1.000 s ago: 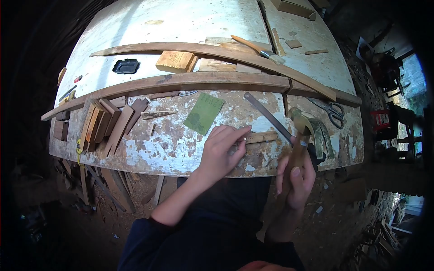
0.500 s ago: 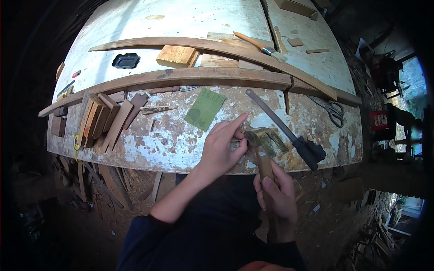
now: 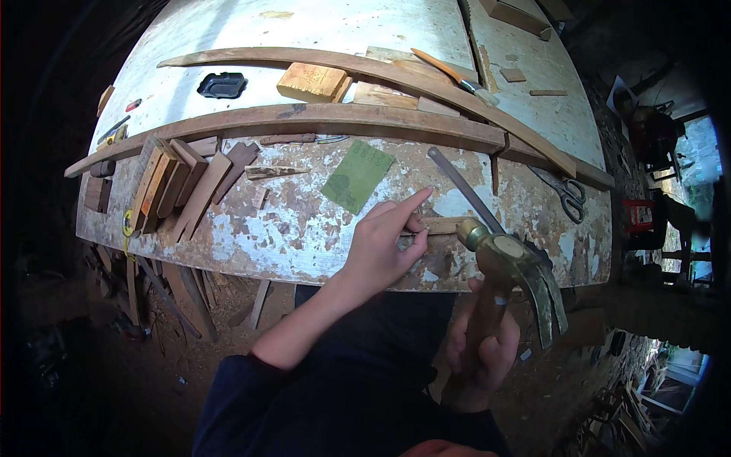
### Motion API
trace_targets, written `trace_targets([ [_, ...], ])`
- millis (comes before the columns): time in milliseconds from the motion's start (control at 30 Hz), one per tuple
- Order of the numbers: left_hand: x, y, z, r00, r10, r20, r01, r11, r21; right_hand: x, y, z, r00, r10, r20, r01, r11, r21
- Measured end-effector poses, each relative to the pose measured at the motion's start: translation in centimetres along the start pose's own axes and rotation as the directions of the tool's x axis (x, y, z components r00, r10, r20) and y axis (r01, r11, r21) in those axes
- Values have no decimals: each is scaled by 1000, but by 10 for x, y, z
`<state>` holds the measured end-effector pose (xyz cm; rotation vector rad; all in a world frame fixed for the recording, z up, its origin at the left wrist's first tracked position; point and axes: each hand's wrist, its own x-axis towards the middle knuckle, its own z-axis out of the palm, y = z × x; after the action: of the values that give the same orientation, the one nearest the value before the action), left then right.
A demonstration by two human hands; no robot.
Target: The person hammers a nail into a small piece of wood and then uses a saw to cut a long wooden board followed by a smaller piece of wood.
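My right hand (image 3: 483,339) is wrapped round the wooden handle of a claw hammer (image 3: 514,263), whose metal head is raised above the front edge of the bench. To its left, my left hand (image 3: 388,240) has the index finger stretched out, while thumb and other fingers pinch near a small wooden strip (image 3: 442,225) lying on the bench. What is between those fingertips is too small to make out. Behind the hammer head, a long dark metal tool (image 3: 464,189) lies slantwise. A green sheet of sandpaper (image 3: 358,177) lies beyond my left hand.
Two long curved wooden pieces (image 3: 320,120) cross the worn bench (image 3: 289,247). Short wooden pieces (image 3: 164,186) stand at the left, scissors (image 3: 569,196) lie at the right. Farther back are a brush (image 3: 449,72), a wooden block (image 3: 311,82) and a black tray (image 3: 222,85).
The hammer has risen from the small strip toward the camera and to the right, uncovering the strip. My left hand keeps its pose, and the view has shifted slightly.
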<state>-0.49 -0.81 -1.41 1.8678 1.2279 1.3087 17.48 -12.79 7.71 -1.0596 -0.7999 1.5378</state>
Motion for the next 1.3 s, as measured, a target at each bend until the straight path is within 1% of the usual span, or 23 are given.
trace_targets([
  [33, 0, -1, 1, 1000, 4, -2, -4, 1000, 4, -3, 3, 1, 997, -75, 4, 75, 997, 34],
  [67, 1, -2, 1, 1000, 14, -5, -14, 1000, 8, -2, 9, 0, 996, -88, -2, 88, 996, 8],
  [133, 2, -1, -1, 1000, 9, 9, -9, 1000, -11, 17, 7, 6, 993, 109, -42, -113, 989, -92],
  [200, 2, 1, -2, 1000, 7, 10, -6, 1000, -23, 23, -3, 6, 953, 295, -74, -304, 937, -173],
  [267, 2, 0, -1, 1000, 10, 5, -10, 1000, -29, 10, -3, 10, 994, 95, -47, -101, 986, -131],
  [333, 0, -1, 0, 1000, 13, 4, -13, 1000, -27, -3, 2, 7, 996, -85, 11, 86, 990, -109],
  [433, 2, -1, -1, 1000, 19, 4, -19, 999, -47, 5, 12, 5, 998, -67, 4, 67, 993, -96],
  [467, 2, 0, -1, 1000, 16, 6, -16, 998, -57, 15, 11, 3, 996, 88, 1, -87, 991, -99],
  [567, 2, 0, -1, 1000, 8, 8, -8, 999, -53, 15, -7, -3, 980, 193, 40, -187, 974, -130],
  [600, 3, -2, 0, 1000, 14, 3, -14, 999, -48, 7, -3, -2, 995, 89, 34, -86, 993, -83],
  [700, 1, -3, 1, 1000, 11, 3, -11, 999, -46, -1, 11, 5, 995, -95, 19, 95, 995, 12],
  [733, 2, -1, 0, 1000, 10, 6, -9, 998, -55, 6, 14, -1, 993, -90, 81, 92, 996, -23],
  [800, 2, 1, -1, 1000, 10, 8, -10, 998, -62, 23, 1, 2, 987, 157, 26, -153, 982, -112],
  [833, 2, 0, 0, 1000, 12, 5, -12, 998, -62, 28, -5, 3, 961, 277, -10, -276, 949, -153],
  [867, 1, -1, 0, 1000, 13, 7, -13, 998, -61, 22, -2, 6, 985, 171, -33, -174, 973, -149],
  [900, 3, -2, 0, 1000, 22, 7, -22, 998, -55, 17, 1, 5, 998, 63, -1, -63, 991, -118],
  [967, 1, -3, 0, 1000, 26, 10, -25, 999, -42, 6, 10, 2, 988, -143, 52, 146, 988, -46],
  [1000, 0, -2, -1, 1000, 17, 9, -16, 999, -48, 6, 13, -1, 979, -190, 75, 193, 980, -39],
  [1067, 2, 0, -1, 1000, 14, 6, -13, 998, -60, 16, 10, -2, 999, 39, 33, -35, 992, -117],
  [1133, 1, 0, 0, 1000, 16, 8, -15, 999, -48, 29, 5, -3, 972, 236, -8, -232, 950, -208],
  [1233, 5, 1, -1, 1000, 26, -8, -26, 999, -26, 19, 1, -4, 1000, 4, 19, -1, 986, -165],
  [1267, 4, 3, -1, 1000, 26, -12, -26, 999, -22, 23, 5, -9, 988, -138, 73, 147, 981, -128],
  [1300, 4, 1, -1, 998, 61, 4, -61, 998, -5, 30, 11, -14, 968, -250, 15, 249, 956, -152],
])
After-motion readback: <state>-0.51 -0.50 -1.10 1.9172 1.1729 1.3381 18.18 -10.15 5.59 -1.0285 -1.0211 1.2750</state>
